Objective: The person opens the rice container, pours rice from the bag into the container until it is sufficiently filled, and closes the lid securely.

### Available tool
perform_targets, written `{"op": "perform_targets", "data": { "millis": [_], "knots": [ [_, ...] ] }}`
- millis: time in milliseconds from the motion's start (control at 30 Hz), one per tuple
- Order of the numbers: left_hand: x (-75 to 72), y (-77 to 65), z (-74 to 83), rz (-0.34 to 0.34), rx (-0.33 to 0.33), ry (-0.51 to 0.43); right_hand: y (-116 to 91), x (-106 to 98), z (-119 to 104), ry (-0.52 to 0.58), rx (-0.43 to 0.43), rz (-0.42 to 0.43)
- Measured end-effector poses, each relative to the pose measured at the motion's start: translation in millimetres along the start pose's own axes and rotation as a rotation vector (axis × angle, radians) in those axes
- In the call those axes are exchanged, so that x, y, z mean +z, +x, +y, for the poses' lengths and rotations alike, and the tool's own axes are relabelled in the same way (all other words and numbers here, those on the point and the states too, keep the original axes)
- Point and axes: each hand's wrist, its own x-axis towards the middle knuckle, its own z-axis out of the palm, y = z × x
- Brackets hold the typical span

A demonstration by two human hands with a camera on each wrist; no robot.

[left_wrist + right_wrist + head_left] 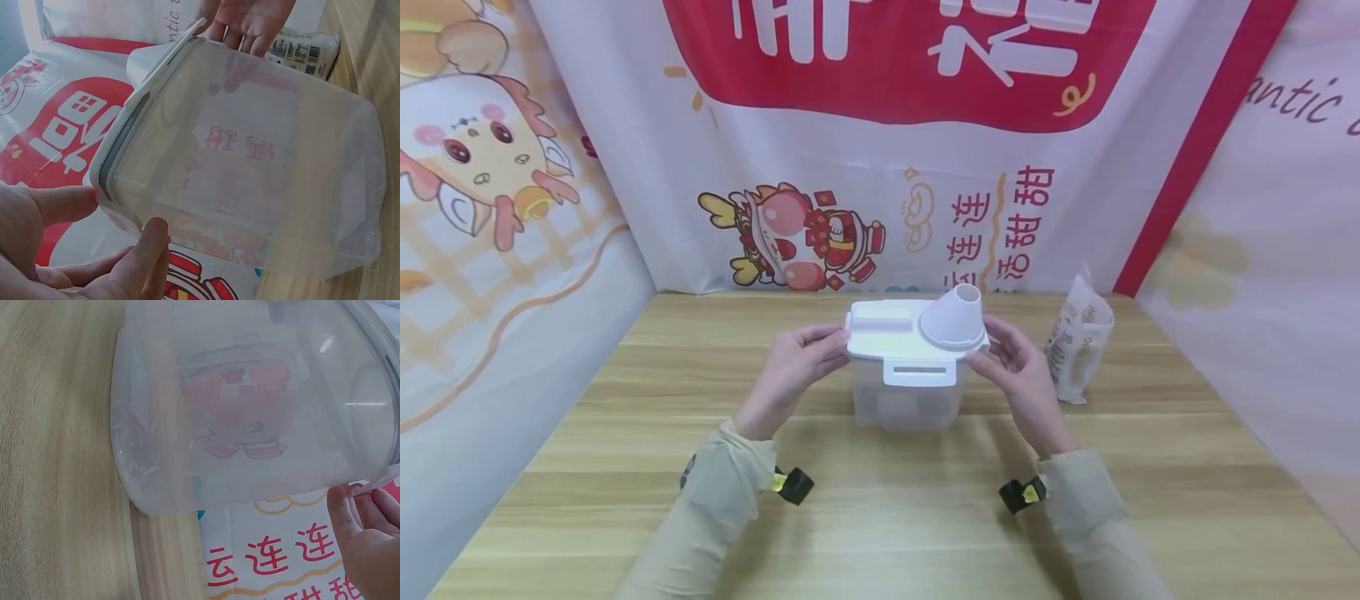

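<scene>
A translucent plastic storage container (904,402) stands on the wooden table under a white lid (880,340). Over the lid's right end rises a white cone-shaped spout cover (953,321), and a slotted latch flap (919,372) juts from the front. My left hand (793,367) pinches the left end of the lid's edge, thumb and fingertips at the rim. At the opposite end my right hand (1021,375) grips the rim, its thumb at the front corner and fingers behind. Through the clear wall (250,156) in the left wrist view, the printed backdrop shows.
To the right of the container, a white printed plastic packet (1078,342) stands on the wooden table (895,517). Behind the table's far edge hangs a printed cloth (865,150), with more patterned cloth along both sides.
</scene>
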Motion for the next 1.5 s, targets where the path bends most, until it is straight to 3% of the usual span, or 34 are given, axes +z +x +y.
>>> {"op": "perform_targets", "data": {
  "millis": [267,567,700,933,1133,1500],
  "knots": [
    [0.1,0.4,-1.8,-0.008,-0.001,-0.026,3,-9,-4,-0.046,0.013,-0.047],
    [-9.1,6.8,0.0,-0.09,-0.076,-0.041,25,-23,-25,-0.242,0.004,-0.226],
    [-12.9,11.1,2.2,-0.128,-0.122,-0.068,30,-22,-24,-0.241,0.01,-0.234],
    [-16.8,15.3,2.6,-0.171,-0.175,-0.195,36,-17,-19,-0.223,0.059,-0.23],
    [-18.8,16.7,2.3,-0.16,-0.224,-0.244,41,-17,-18,-0.224,0.077,-0.261],
    [-21.2,24.6,3.7,-0.139,-0.282,-0.264,45,-19,-18,-0.224,0.027,-0.279]
  ]
}}
